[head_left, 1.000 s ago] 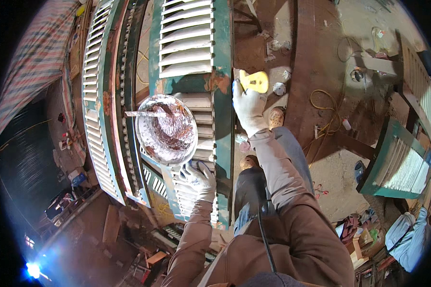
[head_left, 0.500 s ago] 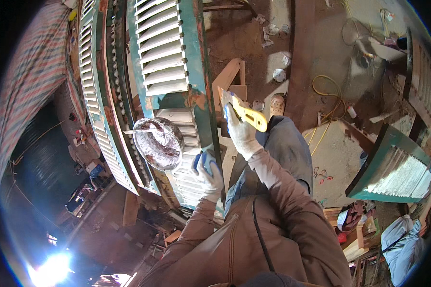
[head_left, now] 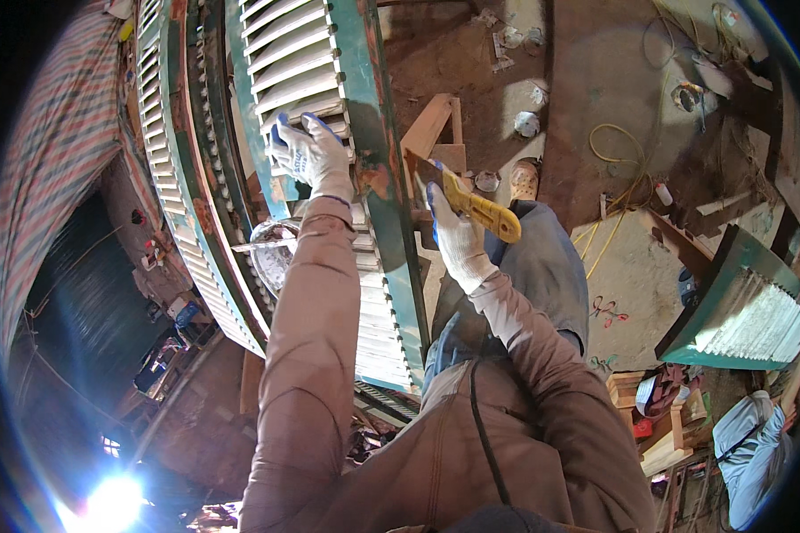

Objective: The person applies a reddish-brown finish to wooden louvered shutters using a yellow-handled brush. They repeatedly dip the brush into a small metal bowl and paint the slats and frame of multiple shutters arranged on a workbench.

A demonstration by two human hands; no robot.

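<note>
A green-framed louvred shutter (head_left: pixel 384 213) with white slats lies in front of me, its paint worn through to brown in places. My left hand (head_left: pixel 316 158), in a white glove with blue fingertips, is open over the slats, fingers apart and nothing seen in them. Whether it presses on the slats I cannot tell. Beside the shutter's right edge, my gloved right hand (head_left: pixel 460 238) grips a yellow-handled putty knife (head_left: pixel 487 216), blade pointing up and left. A metal bowl (head_left: pixel 271 258) with white smears and a thin stick across it sits on the shutter, partly hidden by my left forearm.
Another louvred shutter (head_left: pixel 162 133) stands along the left. To the right are a green shutter (head_left: pixel 745 302), a yellow cord (head_left: pixel 642 169) and wood pieces on the floor. A striped sheet (head_left: pixel 71 115) hangs far left; a bright lamp (head_left: pixel 114 505) glares lower left. Another person's sleeve (head_left: pixel 747 444) shows lower right.
My left hand has moved up and away, from beside the bowl to the upper slats, and its forearm now covers much of the bowl. The right hand with the putty knife has shifted slightly.
</note>
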